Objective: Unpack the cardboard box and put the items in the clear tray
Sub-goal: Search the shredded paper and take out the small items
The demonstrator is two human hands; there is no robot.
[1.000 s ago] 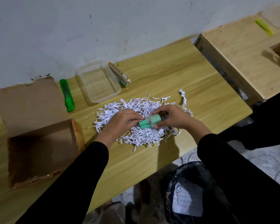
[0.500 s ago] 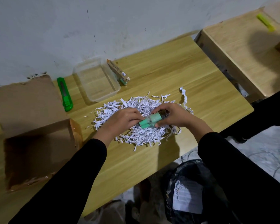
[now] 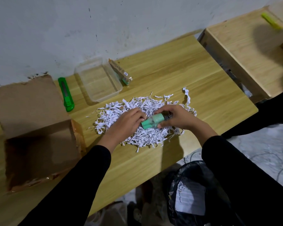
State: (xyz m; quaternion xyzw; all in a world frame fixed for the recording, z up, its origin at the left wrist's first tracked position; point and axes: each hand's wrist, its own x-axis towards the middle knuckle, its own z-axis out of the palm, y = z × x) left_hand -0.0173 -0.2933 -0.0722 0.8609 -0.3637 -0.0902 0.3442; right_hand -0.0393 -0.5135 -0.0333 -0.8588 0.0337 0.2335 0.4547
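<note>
Here left hand [image 3: 127, 122], right hand [image 3: 176, 118] pinch green pack [image 3: 151, 124]; wooden table [image 3: 186, 75], white wall [image 3: 104, 22].

Wall [image 3: 104, 22]: whitish plaster, scuffed and speckled with dark marks, across the top of the frame.
Table [image 3: 178, 70]: light wood-grain top, set against the wall, running from lower left to centre right.
Second table [image 3: 245, 51]: same pale wood, upper right, just beside the first.
Floor [image 3: 260, 144]: pale grey, mottled, lower right.
Black plastic bag [image 3: 194, 180]: bottom centre, below the table edge.
Light: dim, soft shadows on both tabletops.
</note>
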